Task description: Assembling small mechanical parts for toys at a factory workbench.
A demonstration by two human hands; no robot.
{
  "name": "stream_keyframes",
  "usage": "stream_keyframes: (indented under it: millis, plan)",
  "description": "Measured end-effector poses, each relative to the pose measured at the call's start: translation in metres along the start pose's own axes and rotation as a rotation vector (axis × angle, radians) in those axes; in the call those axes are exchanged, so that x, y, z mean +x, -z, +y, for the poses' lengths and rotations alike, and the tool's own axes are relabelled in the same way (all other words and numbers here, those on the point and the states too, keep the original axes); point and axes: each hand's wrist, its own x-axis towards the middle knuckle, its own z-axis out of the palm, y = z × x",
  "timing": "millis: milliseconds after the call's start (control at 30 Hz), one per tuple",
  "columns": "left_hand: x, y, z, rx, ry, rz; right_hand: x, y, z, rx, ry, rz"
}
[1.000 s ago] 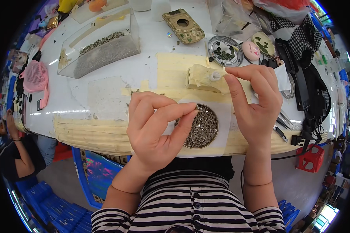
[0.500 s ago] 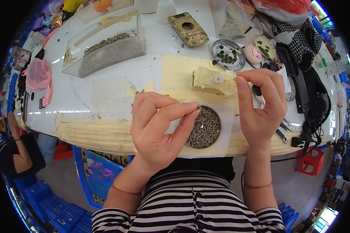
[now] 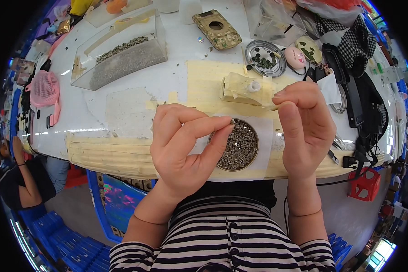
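Note:
My left hand (image 3: 183, 145) pinches a small grey metal piece (image 3: 232, 121) between thumb and forefinger. Below those fingertips is a round dish (image 3: 257, 147) full of small metal pieces (image 3: 238, 144), lying on a white sheet (image 3: 264, 131). To the right, my right hand (image 3: 306, 129) holds a thin pale stick (image 3: 274, 108) between closed thumb and forefinger, its tip pointing left. Just beyond that stick sits a tape-wrapped block (image 3: 238, 88) with a small white cup (image 3: 254, 86) on top.
At the far left stands a clear bin (image 3: 122, 63) of metal pieces. A camouflage model tank hull (image 3: 217, 29) lies at the back. Toward the right are a dish of dark green parts (image 3: 265, 59), a pink egg-shaped item (image 3: 294, 58) and black straps (image 3: 369, 99). A person (image 3: 27, 177) sits far left.
My right hand has moved down and toward me, drawing the stick away from the white cup. The left hand stays nearly in place, still pinching its metal piece.

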Motion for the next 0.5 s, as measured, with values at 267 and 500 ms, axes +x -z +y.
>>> stream_keyframes:
  millis: [267, 500]
  plan:
    - [-0.0001, -0.001, 0.0009, -0.014, 0.011, 0.002, 0.0011, -0.0025, 0.0011, -0.031, 0.039, -0.045]
    - [0.0007, -0.0009, 0.0017, -0.013, 0.016, 0.003, 0.003, -0.0019, 0.005, -0.069, 0.101, -0.058]
